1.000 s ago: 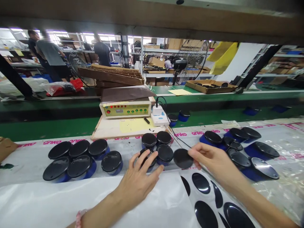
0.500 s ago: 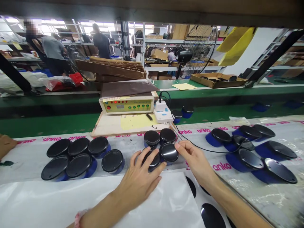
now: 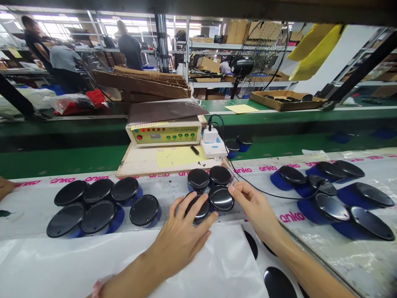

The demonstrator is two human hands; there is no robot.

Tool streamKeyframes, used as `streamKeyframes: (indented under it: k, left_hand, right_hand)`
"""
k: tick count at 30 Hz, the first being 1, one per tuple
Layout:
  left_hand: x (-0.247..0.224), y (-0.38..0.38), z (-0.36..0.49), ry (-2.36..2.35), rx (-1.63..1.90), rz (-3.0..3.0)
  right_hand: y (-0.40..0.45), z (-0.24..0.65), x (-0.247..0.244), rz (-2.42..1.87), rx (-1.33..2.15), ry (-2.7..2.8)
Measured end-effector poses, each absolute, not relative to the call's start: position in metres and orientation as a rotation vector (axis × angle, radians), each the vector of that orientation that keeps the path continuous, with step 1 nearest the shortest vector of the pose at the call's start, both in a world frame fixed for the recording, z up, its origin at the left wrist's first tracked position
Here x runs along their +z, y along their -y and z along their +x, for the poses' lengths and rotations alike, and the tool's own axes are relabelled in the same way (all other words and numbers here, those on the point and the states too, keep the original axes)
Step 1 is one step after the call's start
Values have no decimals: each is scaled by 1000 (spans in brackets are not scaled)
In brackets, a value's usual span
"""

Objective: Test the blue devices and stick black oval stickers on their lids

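Four round pieces with glossy black tops stand in a cluster ahead of me. My left hand [image 3: 186, 229] lies over the front-left black-topped piece [image 3: 200, 209], its fingers spread across the top and the thumb by the front-right one. At the right rim of that front-right black-topped piece [image 3: 221, 198], my right hand [image 3: 252, 205] has its thumb and forefinger pinched together. Whatever lies between those fingertips is too small to make out. Behind are two more, a back-left piece [image 3: 198, 179] and a back-right piece [image 3: 220, 176].
More blue-sided pieces with black tops stand left [image 3: 99, 217] and right [image 3: 330, 207]. A white sheet [image 3: 130, 265] covers the front, beside black discs [image 3: 279, 283]. Behind are a control box [image 3: 166, 134], a power strip [image 3: 214, 148] and a black cable [image 3: 273, 196]. People stand far back.
The camera view has shifted slightly. Both hands keep the same place against the cluster, and the round pieces have not visibly moved.
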State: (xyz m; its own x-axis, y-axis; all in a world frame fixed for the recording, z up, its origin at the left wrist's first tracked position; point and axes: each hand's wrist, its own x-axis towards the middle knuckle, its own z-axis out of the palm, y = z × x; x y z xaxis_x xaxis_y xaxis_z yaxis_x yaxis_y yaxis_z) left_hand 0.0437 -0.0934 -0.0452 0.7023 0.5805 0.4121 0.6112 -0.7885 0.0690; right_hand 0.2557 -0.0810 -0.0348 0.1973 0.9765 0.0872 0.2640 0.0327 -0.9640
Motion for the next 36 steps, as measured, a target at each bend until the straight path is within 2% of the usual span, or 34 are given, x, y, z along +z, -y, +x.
streamKeyframes:
  k: [12, 20, 27, 32, 36]
  left_hand:
    - [-48, 93, 43, 1013, -650, -2849]
    - [-49, 93, 43, 1018, -643, -2859]
    - [-47, 93, 44, 975, -730, -2824]
    - [-52, 89, 42, 1099, -774, -2687]
    - [-56, 83, 39, 1102, -748, -2759]
  right_hand:
    - [82, 256, -42, -1417, 673, 1370]
    - [87, 251, -32, -1514, 320, 1634]
    - [81, 270, -34, -1820, 360, 1570]
    - [91, 266, -42, -1544, 283, 1942]
    - [101, 256, -52, -1541, 218, 2156]
